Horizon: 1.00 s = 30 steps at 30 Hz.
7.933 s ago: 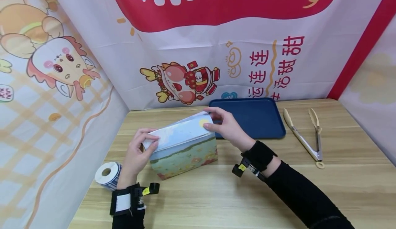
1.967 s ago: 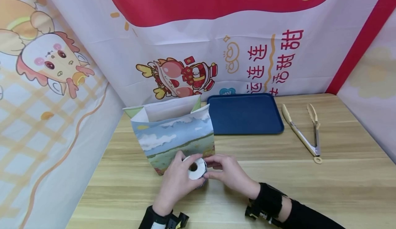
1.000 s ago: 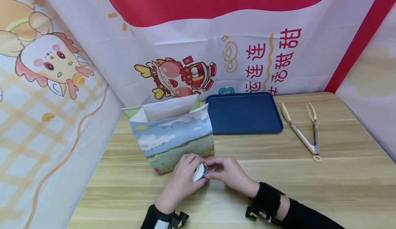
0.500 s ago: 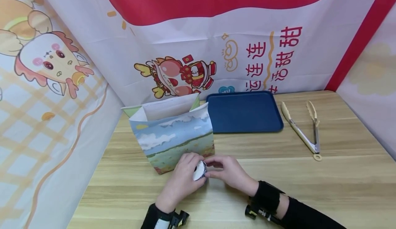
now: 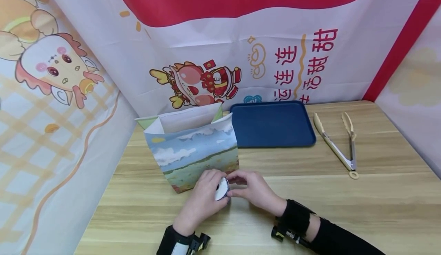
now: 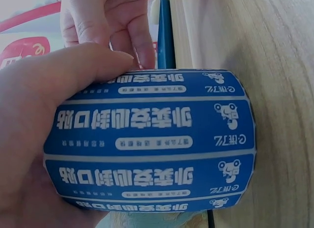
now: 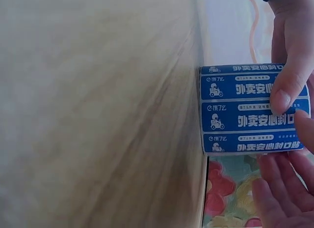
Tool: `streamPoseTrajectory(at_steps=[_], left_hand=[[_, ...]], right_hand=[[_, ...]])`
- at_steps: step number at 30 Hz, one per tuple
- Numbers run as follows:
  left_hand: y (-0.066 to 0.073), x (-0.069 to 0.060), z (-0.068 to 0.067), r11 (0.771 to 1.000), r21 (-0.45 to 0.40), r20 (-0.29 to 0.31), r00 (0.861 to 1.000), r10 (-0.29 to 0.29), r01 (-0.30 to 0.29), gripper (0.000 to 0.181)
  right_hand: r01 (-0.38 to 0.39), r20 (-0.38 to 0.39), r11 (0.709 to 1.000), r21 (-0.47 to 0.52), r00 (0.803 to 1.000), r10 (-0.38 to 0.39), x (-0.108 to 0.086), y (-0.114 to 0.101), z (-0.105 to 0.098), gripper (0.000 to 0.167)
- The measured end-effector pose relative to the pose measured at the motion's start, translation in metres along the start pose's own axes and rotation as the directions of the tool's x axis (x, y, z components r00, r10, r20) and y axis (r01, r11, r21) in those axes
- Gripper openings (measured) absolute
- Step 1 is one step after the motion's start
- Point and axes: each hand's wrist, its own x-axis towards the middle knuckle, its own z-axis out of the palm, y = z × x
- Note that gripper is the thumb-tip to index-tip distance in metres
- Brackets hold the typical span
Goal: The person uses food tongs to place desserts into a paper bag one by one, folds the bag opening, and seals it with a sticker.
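Observation:
A roll of blue sticker labels [image 6: 152, 134] with white printing stands upright on the table. My left hand [image 5: 201, 199] grips it from the left, thumb over the printed face. On its other side, my right hand [image 5: 255, 192] has thumb and curved index finger at the roll's edge. In the right wrist view, the roll [image 7: 245, 110] shows the left thumb [image 7: 282, 98] across its labels and the right fingers [image 7: 274, 188] below. I cannot make out a lifted label. Just behind stands a paper bag [image 5: 193, 151] printed with sky and meadow, its top unfolded.
At the back lies a dark blue tray [image 5: 272, 125], right beside the bag. Metal tongs [image 5: 337, 147] with cream tips lie spread at the right. Printed cloth hangings [image 5: 289, 25] close off the back and sides of the wooden table [image 5: 310, 190].
Earlier the hands held the bag's folded top, and the roll stood at the left. Now the bag stands unfolded and the roll is in front, turned slightly since two seconds ago.

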Motion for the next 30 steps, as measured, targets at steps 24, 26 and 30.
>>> streamPoseTrajectory(at_steps=[24,26,30], left_hand=[[-0.002,-0.001,-0.002,0.999,-0.015,-0.038,0.998,0.041,-0.042,0.052],[-0.002,-0.002,-0.002,0.999,-0.033,-0.033,0.999,0.042,-0.043,0.048],[-0.001,-0.002,-0.002,0.996,-0.044,-0.044,0.997,0.071,-0.073,0.033]], right_hand=[[0.032,0.010,0.990,-0.136,0.999,-0.031,-0.005,-0.002,-0.005,0.038],[0.029,-0.008,0.988,-0.154,1.000,-0.031,-0.006,-0.002,-0.005,0.039],[0.058,-0.060,0.970,-0.235,0.995,-0.074,-0.009,-0.003,-0.004,0.031]])
